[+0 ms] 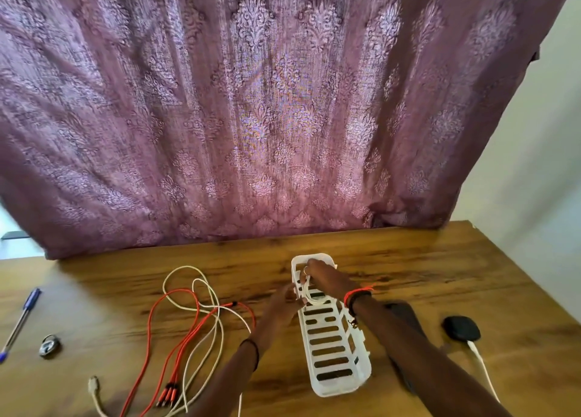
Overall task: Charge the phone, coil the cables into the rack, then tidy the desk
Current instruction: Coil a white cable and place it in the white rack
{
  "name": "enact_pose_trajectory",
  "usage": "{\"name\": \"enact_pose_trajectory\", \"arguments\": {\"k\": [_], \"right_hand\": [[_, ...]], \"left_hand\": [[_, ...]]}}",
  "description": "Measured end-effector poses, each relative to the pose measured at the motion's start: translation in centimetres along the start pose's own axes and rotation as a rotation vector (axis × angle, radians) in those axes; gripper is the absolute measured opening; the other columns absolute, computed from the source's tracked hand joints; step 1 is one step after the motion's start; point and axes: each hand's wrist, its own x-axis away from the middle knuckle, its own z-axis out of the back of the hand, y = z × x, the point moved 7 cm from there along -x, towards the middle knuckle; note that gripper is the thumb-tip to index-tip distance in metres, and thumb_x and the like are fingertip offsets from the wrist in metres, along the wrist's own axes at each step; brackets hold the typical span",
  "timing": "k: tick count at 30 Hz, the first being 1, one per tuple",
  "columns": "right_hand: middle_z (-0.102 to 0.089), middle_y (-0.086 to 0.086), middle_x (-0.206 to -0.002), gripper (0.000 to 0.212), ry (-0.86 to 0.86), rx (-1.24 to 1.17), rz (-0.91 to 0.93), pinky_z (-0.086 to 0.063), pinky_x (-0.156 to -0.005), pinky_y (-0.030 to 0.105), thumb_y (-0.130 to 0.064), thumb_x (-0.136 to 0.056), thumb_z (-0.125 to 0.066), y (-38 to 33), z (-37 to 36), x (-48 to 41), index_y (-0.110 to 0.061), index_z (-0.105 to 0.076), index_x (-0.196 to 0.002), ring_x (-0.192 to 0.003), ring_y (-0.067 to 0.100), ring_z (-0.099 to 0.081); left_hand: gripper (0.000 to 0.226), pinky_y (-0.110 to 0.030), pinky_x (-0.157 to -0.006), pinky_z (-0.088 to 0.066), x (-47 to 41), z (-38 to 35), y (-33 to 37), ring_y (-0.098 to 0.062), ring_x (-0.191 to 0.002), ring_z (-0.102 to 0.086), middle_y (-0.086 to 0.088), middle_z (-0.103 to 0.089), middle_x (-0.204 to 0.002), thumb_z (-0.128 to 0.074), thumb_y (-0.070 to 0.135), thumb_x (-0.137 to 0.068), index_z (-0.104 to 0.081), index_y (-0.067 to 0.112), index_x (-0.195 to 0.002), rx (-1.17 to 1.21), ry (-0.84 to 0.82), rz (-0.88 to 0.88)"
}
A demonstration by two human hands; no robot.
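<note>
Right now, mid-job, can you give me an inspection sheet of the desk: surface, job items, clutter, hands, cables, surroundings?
Surface: brown wood-grain desk, no spills seen.
Job's things: white slotted plastic rack lies lengthwise at centre; a coiled white cable is going into its far end. Phone: cannot tell.
Clutter: blue ballpoint pen and small metal padlock-like item at the left edge.
Hands: left hand at the rack's left wall, right hand over its far end, both on the coil.
Cables: loose orange multi-plug cable and loose white cable tangled left of the rack; black round puck with a white lead on the right.
Surroundings: purple patterned curtain behind the desk.
</note>
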Motion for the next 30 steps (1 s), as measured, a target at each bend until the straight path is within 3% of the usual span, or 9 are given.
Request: {"name": "enact_pose_trajectory", "arguments": {"k": [3, 5, 9, 13, 17, 20, 25, 27, 30], "right_hand": [[-0.060, 0.009, -0.094, 0.020, -0.015, -0.112, -0.068, -0.037, -0.067, 0.020, -0.006, -0.094, -0.036, 0.1, -0.6, -0.3, -0.011, -0.055, -0.091, -0.083, 0.017, -0.054], [-0.061, 0.014, -0.107, 0.027, -0.076, -0.277, -0.180, -0.038, -0.072, 0.018, 0.000, -0.094, -0.034, 0.9, -1.3, -0.1, -0.002, -0.059, -0.103, -0.092, 0.019, -0.056], [-0.062, 0.016, -0.118, 0.032, -0.044, -0.233, -0.112, -0.045, -0.090, 0.029, 0.005, -0.088, -0.044, 0.6, -0.6, 0.5, -0.001, -0.061, -0.115, -0.108, 0.026, -0.059], [-0.067, 0.011, -0.109, 0.024, 0.037, -0.227, -0.072, -0.049, -0.090, 0.037, -0.001, -0.089, -0.048, 0.9, 1.4, 0.7, -0.007, -0.068, -0.101, -0.098, 0.021, -0.062], [-0.070, 0.015, -0.095, 0.023, 0.151, -0.336, -0.078, -0.052, -0.078, 0.027, 0.009, -0.086, -0.047, 1.2, 5.6, 0.9, 0.003, -0.069, -0.090, -0.080, 0.018, -0.064], [-0.066, 0.008, -0.080, 0.021, 0.239, -0.436, -0.107, -0.052, -0.067, 0.019, 0.011, -0.085, -0.048, 1.9, 8.4, 1.4, 0.004, -0.068, -0.088, -0.066, 0.008, -0.060], [-0.063, 0.002, -0.072, 0.017, 0.269, -0.527, -0.121, -0.050, -0.061, 0.011, 0.012, -0.082, -0.052, 0.9, 9.3, 1.8, 0.006, -0.067, -0.089, -0.065, 0.012, -0.060], [-0.062, 0.003, -0.072, 0.018, 0.249, -0.571, -0.108, -0.051, -0.059, 0.010, 0.012, -0.085, -0.050, -0.4, 8.7, 1.7, 0.007, -0.065, -0.091, -0.064, 0.012, -0.060], [-0.066, 0.013, -0.081, 0.020, 0.214, -0.614, -0.102, -0.053, -0.063, 0.017, 0.009, -0.088, -0.047, -2.8, 7.2, 1.4, 0.005, -0.065, -0.096, -0.062, 0.010, -0.062]], "left_hand": [[0.046, -0.003, -0.052, -0.042, 0.2, 0.0, 0.4, -0.005, -0.088, -0.054, -0.004, -0.060, -0.120, -0.061, 0.016, -0.089, -0.047, 0.014, -0.133, -0.016, -0.001, -0.002], [0.044, 0.001, -0.048, -0.038, 0.7, 0.0, 1.1, 0.001, -0.079, -0.048, -0.004, -0.058, -0.121, -0.059, 0.015, -0.090, -0.046, 0.015, -0.132, -0.016, -0.004, -0.018], [0.036, -0.004, -0.052, -0.044, 0.3, 0.0, 0.4, 0.002, -0.079, -0.055, 0.007, -0.060, -0.103, -0.062, 0.010, -0.087, -0.052, 0.010, -0.122, 0.031, 0.004, 0.012], [0.040, -0.012, -0.060, -0.048, 0.6, 0.3, 0.2, -0.003, -0.083, -0.062, 0.006, -0.066, -0.096, -0.067, 0.012, -0.084, -0.055, 0.010, -0.122, 0.064, 0.032, 0.028], [0.023, -0.014, -0.060, -0.048, 1.2, 0.7, 1.1, -0.006, -0.082, -0.061, 0.004, -0.064, -0.096, -0.065, 0.011, -0.086, -0.056, 0.015, -0.107, 0.104, 0.049, 0.026], [0.014, -0.018, -0.065, -0.046, 1.5, 1.5, 1.9, -0.013, -0.084, -0.059, -0.005, -0.065, -0.098, -0.061, 0.008, -0.088, -0.057, 0.017, -0.098, 0.128, 0.079, 0.005], [0.017, -0.031, -0.070, -0.046, 2.2, 5.3, 1.9, -0.018, -0.083, -0.057, -0.004, -0.062, -0.093, -0.060, 0.011, -0.089, -0.059, 0.009, -0.106, 0.151, 0.169, 0.033], [0.008, -0.029, -0.060, -0.040, 2.7, 7.2, 1.4, -0.016, -0.071, -0.051, -0.001, -0.060, -0.081, -0.057, 0.005, -0.089, -0.057, 0.011, -0.095, 0.180, 0.197, 0.043], [0.028, -0.028, -0.057, -0.033, 3.4, 10.6, 1.7, -0.009, -0.059, -0.048, 0.012, -0.060, -0.058, -0.052, -0.009, -0.087, -0.058, 0.015, -0.074, 0.148, 0.318, -0.042]]}}
